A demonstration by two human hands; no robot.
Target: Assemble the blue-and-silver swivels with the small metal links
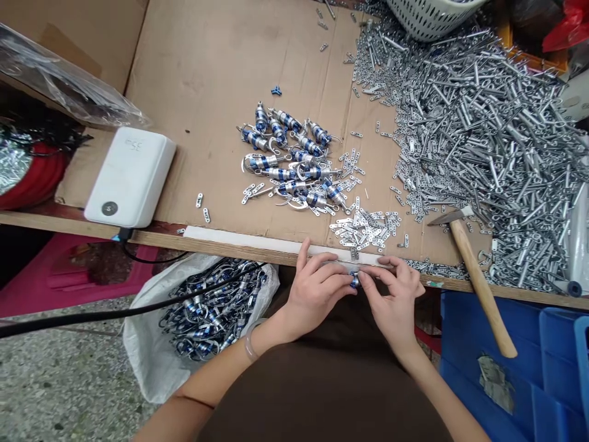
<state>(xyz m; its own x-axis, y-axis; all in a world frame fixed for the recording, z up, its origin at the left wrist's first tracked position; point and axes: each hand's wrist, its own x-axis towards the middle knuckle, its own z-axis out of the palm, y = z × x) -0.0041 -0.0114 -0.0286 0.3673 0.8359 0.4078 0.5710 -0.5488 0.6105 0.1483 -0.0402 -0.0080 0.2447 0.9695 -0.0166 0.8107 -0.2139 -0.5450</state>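
My left hand (pixel 317 288) and my right hand (pixel 391 294) meet at the table's front edge, fingers pinched together on one small silver and blue metal part (pixel 354 280). Most of that part is hidden by my fingertips. Just beyond my hands lies a heap of small flat metal link plates (pixel 363 228). Further back sits a cluster of finished blue and silver hook pieces (pixel 294 159) on the cardboard-covered table (pixel 207 80).
A huge pile of silver metal pins (pixel 478 123) fills the right of the table. A wooden-handled hammer (pixel 478 276) lies by it. A white box (pixel 131 178) stands at left. A white bag of finished pieces (pixel 207 313) hangs below; blue bins (pixel 529 356) sit at right.
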